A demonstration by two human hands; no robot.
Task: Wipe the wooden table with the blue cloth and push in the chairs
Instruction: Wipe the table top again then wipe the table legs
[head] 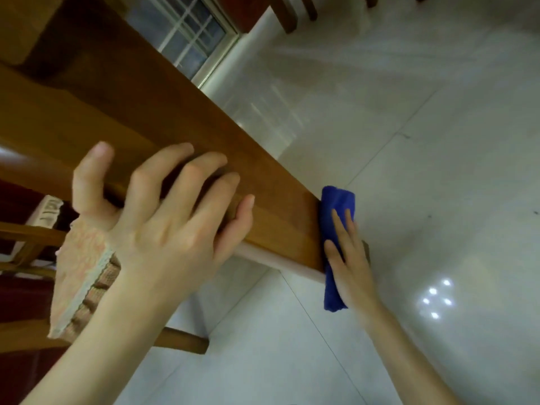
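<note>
The wooden table [152, 92] runs diagonally from the upper left down to a corner at centre right. My left hand [163, 217] grips the table's near edge, fingers spread over the top and the thumb raised. The folded blue cloth [336, 206] is pressed flat against the table's end face by my right hand [350, 258], with fingers straight over it. A wooden chair [29, 238] with a dark red seat shows at the lower left, partly under the table.
Glossy white floor tiles [409, 141] fill the right side, with lamp reflections. A patterned cushion or pad [84, 273] sits by my left wrist. More dark wooden chair legs [289, 16] stand at the top. A window reflection [190, 36] shows beyond the table.
</note>
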